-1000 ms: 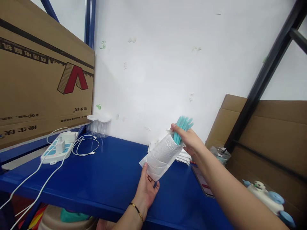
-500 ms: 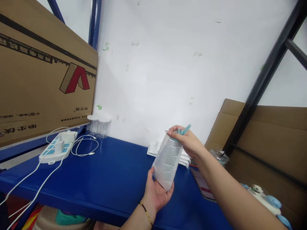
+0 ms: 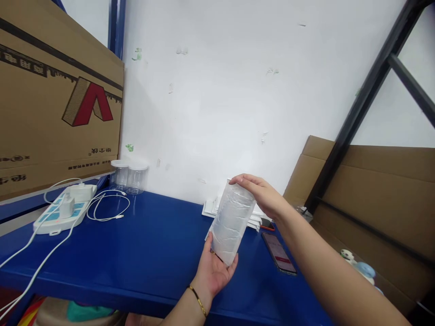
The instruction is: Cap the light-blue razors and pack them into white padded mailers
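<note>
Over the middle of the blue surface [image 3: 152, 244], between its front and back edges, the head view shows a white padded pouch [image 3: 233, 222] held tilted in the air. The left hand [image 3: 215, 274] cups its lower end; the right hand [image 3: 260, 192] grips its top. The teal strips poking out moments ago no longer show, probably pushed fully inside.

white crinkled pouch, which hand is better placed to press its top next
Probably the right hand: it covers the white crinkled pouch at the top; the left hand cradles the bottom.
</note>
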{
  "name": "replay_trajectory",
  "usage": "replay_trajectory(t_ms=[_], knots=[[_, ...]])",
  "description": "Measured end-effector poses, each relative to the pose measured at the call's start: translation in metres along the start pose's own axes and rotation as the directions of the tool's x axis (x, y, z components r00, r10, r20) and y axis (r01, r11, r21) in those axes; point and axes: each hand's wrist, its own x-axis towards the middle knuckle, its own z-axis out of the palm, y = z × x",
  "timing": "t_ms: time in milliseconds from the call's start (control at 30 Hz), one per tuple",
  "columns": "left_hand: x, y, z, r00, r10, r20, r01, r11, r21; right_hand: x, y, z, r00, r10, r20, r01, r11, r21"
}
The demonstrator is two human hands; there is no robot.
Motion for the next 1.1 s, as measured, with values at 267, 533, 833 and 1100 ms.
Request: replay_trajectory(t_ms=[267, 533, 833, 1100], knots=[[-0.002, 0.002, -0.001, 0.998, 0.035, -0.052, -0.033, 0.998, 0.051, -0.004, 0.002, -0.014, 0.997, -0.075, 0.014, 0.074, 0.994, 0.085], [-0.019, 0.026, 0.0, 0.979, 0.058, -0.195, -0.026, 0.986, 0.165, -0.03, 0.011, -0.029, 0.879, -0.413, 0.239, 0.476, 0.792, -0.381], [-0.026, 0.084, 0.005, 0.998, -0.008, 0.064, -0.015, 0.937, 0.348, -0.019, 0.017, -0.035, 0.884, -0.329, 0.332, 0.466, 0.572, -0.675], [-0.002, 0.141, 0.031, 0.932, 0.144, 0.333, -0.282, 0.865, 0.415, 0.026, 0.145, -0.102, 0.842, 0.157, -0.516, -0.301, 0.93, -0.209]])
